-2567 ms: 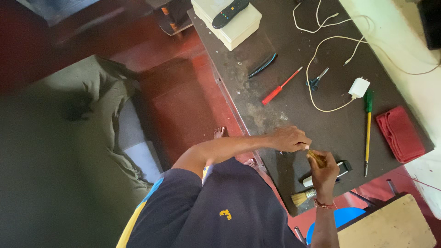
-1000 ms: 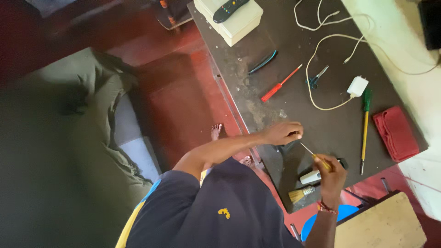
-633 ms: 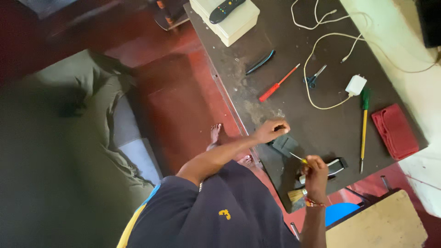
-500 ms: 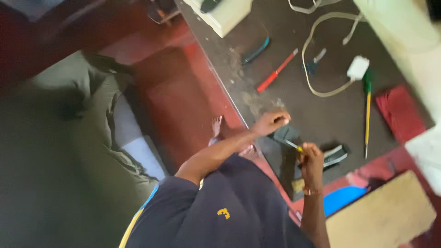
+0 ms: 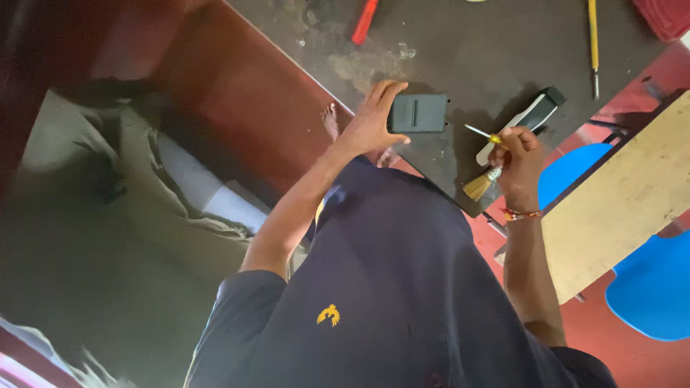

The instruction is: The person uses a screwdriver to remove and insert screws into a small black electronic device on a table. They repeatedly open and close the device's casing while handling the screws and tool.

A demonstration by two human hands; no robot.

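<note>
Left arm bent at the elbow, forearm reaching up and forward over the table's (image 5: pixel 503 43) near edge. Left hand (image 5: pixel 370 126) spread along the left side of a flat dark case (image 5: pixel 418 113), thumb under its lower edge, index and middle fingers stretched up past its top corner; fingers loosely cupped on the case, not clenched. Case lying flat on the dark tabletop, ribbed panel facing up, right side free of the fingers.

Right arm coming up from below, wrist with a beaded band (image 5: pixel 521 213), forearm nearly upright in the view. Right hand (image 5: pixel 519 159) closed around a small screwdriver (image 5: pixel 483 134): yellow handle end at the fingertips, thin metal shaft pointing left toward the case, tip just short of it, not touching.

Just under the right hand, a small brush (image 5: pixel 479 185) with pale bristles near the table's edge. Behind the knuckles, a black-and-white device (image 5: pixel 528 122) lying slantwise.

Farther up the table, a red screwdriver (image 5: pixel 364 20) and a long yellow screwdriver (image 5: pixel 592 39), both well apart from the hands. No open containers in view. Blue chair (image 5: pixel 650 287) and a wooden board (image 5: pixel 618 201) to the right.
</note>
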